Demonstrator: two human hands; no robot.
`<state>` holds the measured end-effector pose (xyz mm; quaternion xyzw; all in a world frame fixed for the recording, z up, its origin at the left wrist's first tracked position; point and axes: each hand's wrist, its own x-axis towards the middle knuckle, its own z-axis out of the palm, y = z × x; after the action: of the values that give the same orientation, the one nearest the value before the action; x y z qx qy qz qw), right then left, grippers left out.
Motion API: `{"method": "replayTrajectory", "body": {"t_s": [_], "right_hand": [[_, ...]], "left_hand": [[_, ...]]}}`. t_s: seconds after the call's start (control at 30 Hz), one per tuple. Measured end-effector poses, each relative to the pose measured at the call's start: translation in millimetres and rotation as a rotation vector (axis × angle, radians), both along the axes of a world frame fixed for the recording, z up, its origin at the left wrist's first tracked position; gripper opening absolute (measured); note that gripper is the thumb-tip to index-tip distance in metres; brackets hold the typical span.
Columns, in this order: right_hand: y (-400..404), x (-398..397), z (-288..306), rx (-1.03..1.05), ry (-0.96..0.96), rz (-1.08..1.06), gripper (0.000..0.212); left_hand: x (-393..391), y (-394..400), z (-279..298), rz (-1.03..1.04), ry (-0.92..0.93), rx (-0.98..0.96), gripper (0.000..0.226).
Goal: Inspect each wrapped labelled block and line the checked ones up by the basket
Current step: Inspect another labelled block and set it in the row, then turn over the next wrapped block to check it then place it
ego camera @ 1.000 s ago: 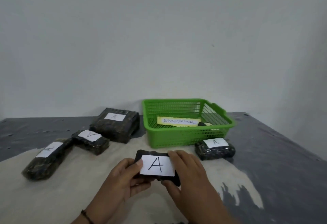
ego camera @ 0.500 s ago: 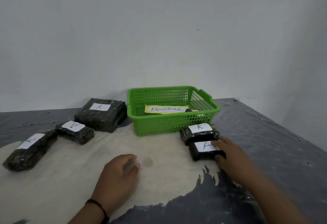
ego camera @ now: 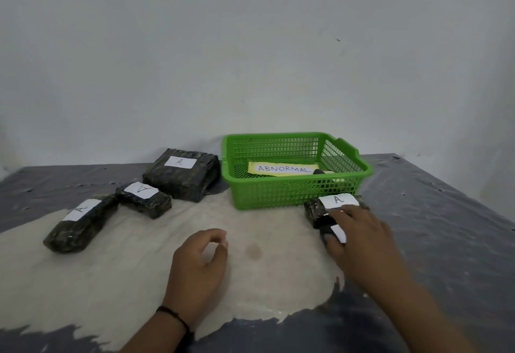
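A person's right hand [ego camera: 359, 230] lies over a small wrapped block [ego camera: 330, 234] on the bench [ego camera: 446, 227], thumb curled round its near end and fingers draped across its top, so that only a corner of the white label shows. That block sits just in front of another wrapped block [ego camera: 317, 209] with a white label marked "A", which lies against the front right corner of the green plastic basket [ego camera: 278, 196]; the fingertips of the right hand touch this second block as well. Inside the basket lies a yellow paper strip [ego camera: 281, 169] reading "ABNORMAL", with a small dark object [ego camera: 319, 172] beside it, too small to identify. The left hand [ego camera: 199, 266] hovers or rests low over the pale cloth [ego camera: 125, 274] spread on the bench, its fingers loosely curled and holding nothing, a dark band [ego camera: 174, 316] round the wrist. To the left of the basket three more wrapped blocks wait, each with an "A" label: a large block [ego camera: 181, 182] nearest the wall, a small block [ego camera: 145, 203] in front of it, and a long block [ego camera: 80, 227] at the far left
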<state>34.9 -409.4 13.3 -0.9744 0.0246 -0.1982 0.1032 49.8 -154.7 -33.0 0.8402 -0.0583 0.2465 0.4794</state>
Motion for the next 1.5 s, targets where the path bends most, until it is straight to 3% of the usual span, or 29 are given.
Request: {"method": "replayTrajectory", "body": {"t_s": [0.07, 0.23, 0.47, 0.57, 0.7, 1.0, 1.1, 1.17, 1.23, 1.37, 1.5], "right_hand": [[33.0, 1.1, 4.1, 0.031, -0.041, 0.11, 0.041], [118.4, 16.0, 3.7, 0.068, 0.106, 0.308, 0.045], [201.2, 48.8, -12.5, 0.125, 0.172, 0.443, 0.038], [211.8, 50.9, -30.6, 0.182, 0.088, 0.472, 0.035], [206.0, 55.7, -42.8, 0.302, 0.06, 0.516, 0.033], [209.8, 61.8, -46.4, 0.41, -0.025, 0.548, 0.031], [212.4, 63.2, -43.7, 0.454, -0.088, 0.556, 0.031], [212.4, 61.6, -39.1, 0.582, -0.094, 0.553, 0.032], [211.1, 59.7, -31.8, 0.812, -0.048, 0.527, 0.035], [203.5, 64.4, -24.5, 1.374, 0.285, 0.484, 0.065], [199.9, 69.3, -25.1, 1.636, 0.37, 0.551, 0.075]], "left_hand": [[2.0, 4.5, 3.2, 0.018, 0.011, -0.024, 0.016], [12.7, 52.3, 11.0, 0.022, 0.056, 0.221, 0.009], [19.4, 159.9, 26.3, 0.441, -0.133, 0.53, 0.035], [26.4, 184.4, 25.5, 0.617, -0.039, 0.464, 0.048], [38.0, 194.7, 15.3, 0.693, 0.21, 0.34, 0.074], [37.5, 194.1, 13.5, 0.731, 0.049, 0.075, 0.043], [29.8, 189.4, 20.3, 0.686, -0.072, -0.022, 0.047], [25.5, 184.0, 22.0, 0.533, -0.149, -0.012, 0.06], [21.2, 173.0, 23.5, 0.317, -0.194, 0.008, 0.065], [17.3, 146.3, 22.3, 0.034, -0.188, 0.116, 0.064], [16.8, 135.5, 17.8, -0.088, -0.202, 0.2, 0.069]]}}
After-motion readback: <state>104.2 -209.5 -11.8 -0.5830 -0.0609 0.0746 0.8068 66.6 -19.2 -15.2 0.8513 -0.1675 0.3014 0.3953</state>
